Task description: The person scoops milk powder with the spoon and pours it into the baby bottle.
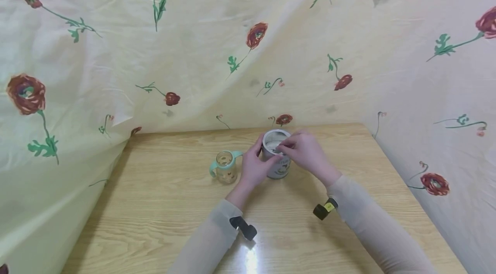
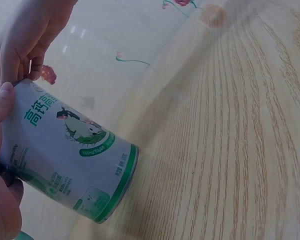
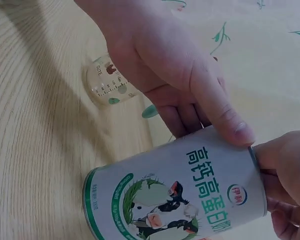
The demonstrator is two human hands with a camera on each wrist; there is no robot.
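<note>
A white milk powder can [image 1: 280, 167] with a green base band and a cow picture stands upright, its round mouth uncovered. My left hand [image 1: 255, 166] grips its side, thumb across the front near the rim; the right wrist view shows this thumb [image 3: 225, 117] close up. My right hand [image 1: 306, 151] bends over the rim, with thumb and fingers pinched together at a pale piece [image 1: 273, 148] in the mouth. What exactly that piece is, I cannot tell. In the right wrist view the curled right fingers [image 3: 285, 195] lie against the rim.
Left of the can stands a clear baby cup [image 1: 226, 172] with two mint handles and printed markings. Both stand toward the back of the wooden table [image 1: 166, 209]. A flowered cloth [image 1: 193, 59] hangs behind and along both sides.
</note>
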